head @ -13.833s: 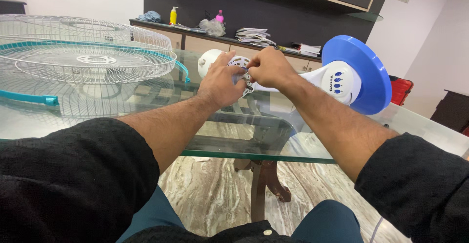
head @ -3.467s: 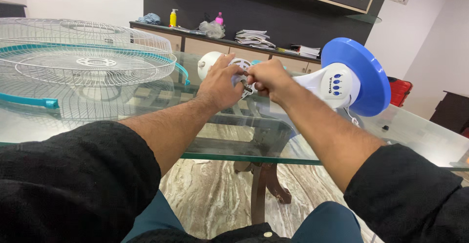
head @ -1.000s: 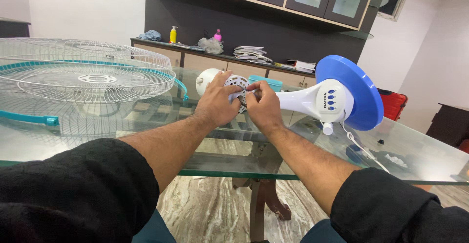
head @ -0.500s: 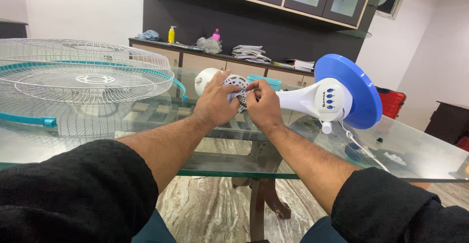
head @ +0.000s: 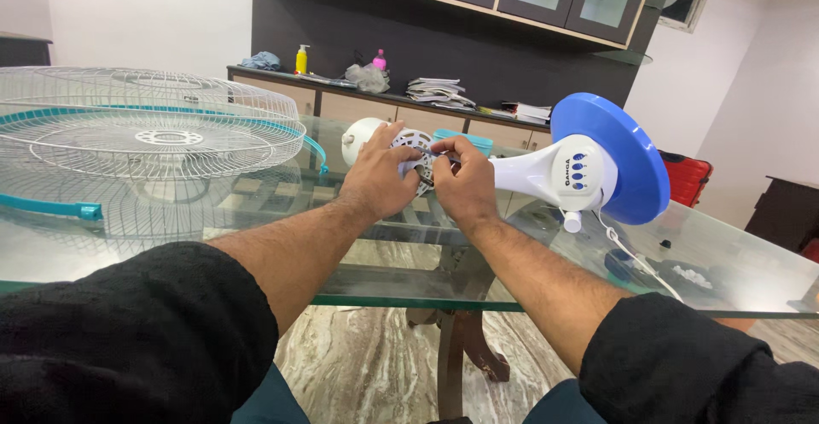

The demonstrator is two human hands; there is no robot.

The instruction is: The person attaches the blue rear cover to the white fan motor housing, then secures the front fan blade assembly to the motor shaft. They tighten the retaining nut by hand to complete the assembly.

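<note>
Left hand (head: 375, 181) fingers curled, gripping white fan motor head (head: 408, 153) | right hand (head: 465, 187) fingers closed, pinching at its centre | fan lies sideways on glass table (head: 256, 245), blue base (head: 616, 158) right, wire grilles (head: 145, 138) left

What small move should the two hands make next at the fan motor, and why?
Probably keep the left hand bracing the white motor housing and go on working the small part with the right hand. Both hands meet at the motor's face, and the fan lies on its side on the glass table, so it could roll.
</note>
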